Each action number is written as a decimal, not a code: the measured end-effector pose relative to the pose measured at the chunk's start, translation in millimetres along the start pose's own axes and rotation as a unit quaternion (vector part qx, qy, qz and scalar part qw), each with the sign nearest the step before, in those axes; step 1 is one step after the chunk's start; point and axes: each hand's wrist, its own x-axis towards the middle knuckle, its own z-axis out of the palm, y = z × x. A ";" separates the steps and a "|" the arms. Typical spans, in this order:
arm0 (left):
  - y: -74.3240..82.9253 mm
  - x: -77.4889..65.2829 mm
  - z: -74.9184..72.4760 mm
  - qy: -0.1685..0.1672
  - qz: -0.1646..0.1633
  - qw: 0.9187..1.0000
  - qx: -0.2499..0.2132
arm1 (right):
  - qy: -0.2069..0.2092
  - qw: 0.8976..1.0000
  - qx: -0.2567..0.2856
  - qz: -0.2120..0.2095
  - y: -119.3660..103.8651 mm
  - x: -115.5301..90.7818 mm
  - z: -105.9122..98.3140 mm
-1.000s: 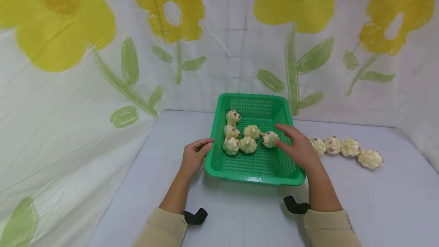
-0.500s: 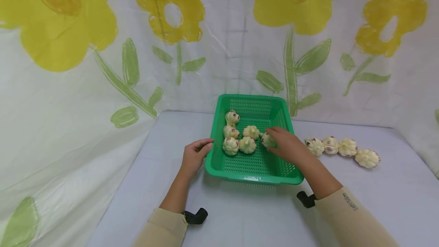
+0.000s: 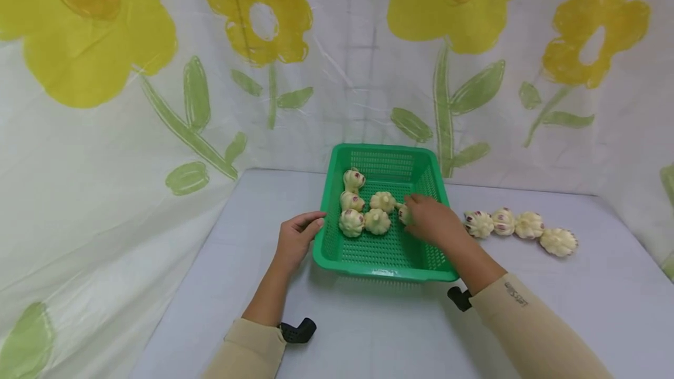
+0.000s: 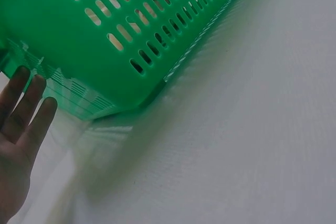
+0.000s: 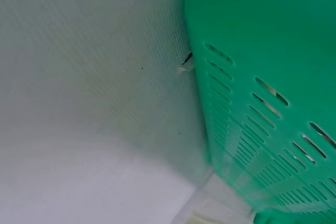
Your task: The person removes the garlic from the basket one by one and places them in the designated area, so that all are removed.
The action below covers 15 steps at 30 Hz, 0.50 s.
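A green plastic basket (image 3: 380, 275) with slotted walls stands on the table, several garlic bulbs lying inside. My right hand (image 3: 433, 222) reaches over the basket's right side, its fingers round one garlic bulb (image 3: 403, 214). Most of that bulb is hidden by the hand. My left hand (image 3: 297, 238) is at the basket's left rim, its fingertips by the edge; in the left wrist view its fingers (image 4: 37, 129) are straight and spread beside the basket wall (image 4: 68, 35). Nearest the held bulb are two other garlic bulbs, one at the back (image 3: 382, 202) and one in front (image 3: 377, 221).
Right of the basket, a row of garlic bulbs (image 3: 529, 225) lies on the pale tabletop (image 3: 368, 332). A white curtain (image 3: 326, 104) with yellow flowers hangs behind the table. Black wrist cameras, left (image 3: 298, 330) and right (image 3: 460, 298), sit below the hands.
My right hand has moved left and down onto the rightmost garlic bulb in the basket, and its fingers have closed round it. The left hand has stayed at the rim.
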 end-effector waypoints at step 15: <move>0.6 0.3 1.6 0.007 0.004 1.000 -0.004 | -0.008 0.999 -0.025 -0.019 -0.4 -0.3 0.6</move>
